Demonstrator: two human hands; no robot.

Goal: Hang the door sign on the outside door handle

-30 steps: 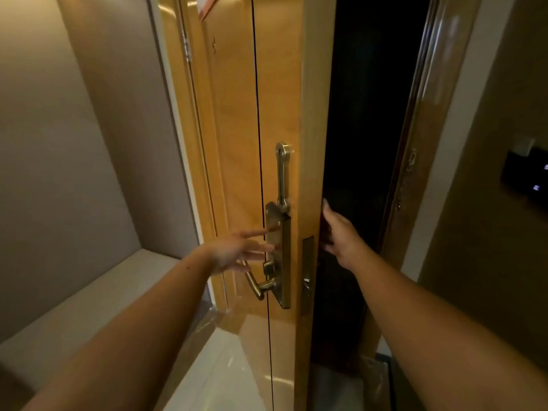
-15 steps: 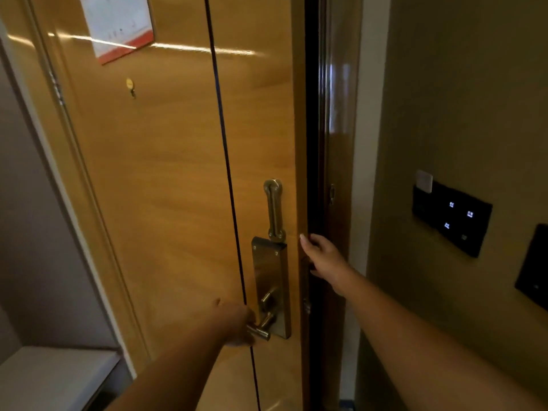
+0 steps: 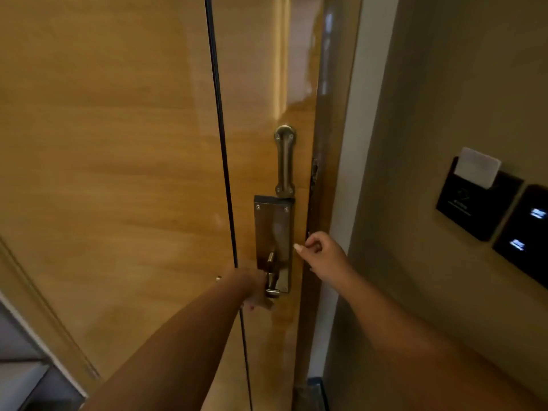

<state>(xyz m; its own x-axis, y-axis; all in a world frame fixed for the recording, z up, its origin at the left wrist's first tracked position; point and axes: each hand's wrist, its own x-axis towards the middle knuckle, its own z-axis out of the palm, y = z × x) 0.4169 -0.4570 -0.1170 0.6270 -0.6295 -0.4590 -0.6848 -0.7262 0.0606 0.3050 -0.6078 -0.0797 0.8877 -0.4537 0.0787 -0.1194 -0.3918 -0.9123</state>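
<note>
The wooden door [image 3: 118, 173] stands shut, or almost shut, against its frame [image 3: 329, 143]. A metal lock plate [image 3: 274, 229] with a lever handle [image 3: 271, 284] sits near the door's right edge, below a swing-bar guard [image 3: 284, 161]. My left hand [image 3: 255, 287] is closed around the inside lever handle. My right hand [image 3: 320, 256] hovers by the door's edge next to the plate, fingers loosely curled, holding nothing. No door sign shows in this view.
On the right wall hang a key-card holder [image 3: 474, 197] with a white card in it and a dark switch panel [image 3: 525, 232] with lit icons. A low shelf [image 3: 20, 378] sits at the lower left.
The door swung from open to shut against the frame. My left hand went from open fingers to gripping the lever. My right hand let go of the door's edge.
</note>
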